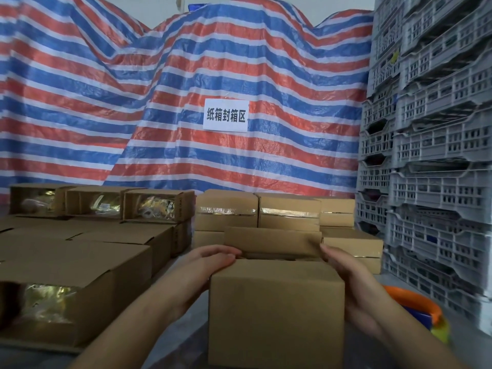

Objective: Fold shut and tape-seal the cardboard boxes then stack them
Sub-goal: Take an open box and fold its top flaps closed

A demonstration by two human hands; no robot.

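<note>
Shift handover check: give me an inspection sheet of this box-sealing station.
Surface: grey worktop, mostly covered by boxes.
Job's things: open box in front, far flap up; taped boxes stacked behind; unsealed boxes at left, contents showing.
Clutter: orange ring-shaped object at right, identity unclear.
Grippers: left hand and right hand flank the open box top, fingers straight on its flaps.
Cables: nothing seen.
Surroundings: striped tarp with paper sign; grey crates stacked right.

Open boxes [80,283] left — sealed boxes [288,211] behind — crates [436,155] right.
</note>
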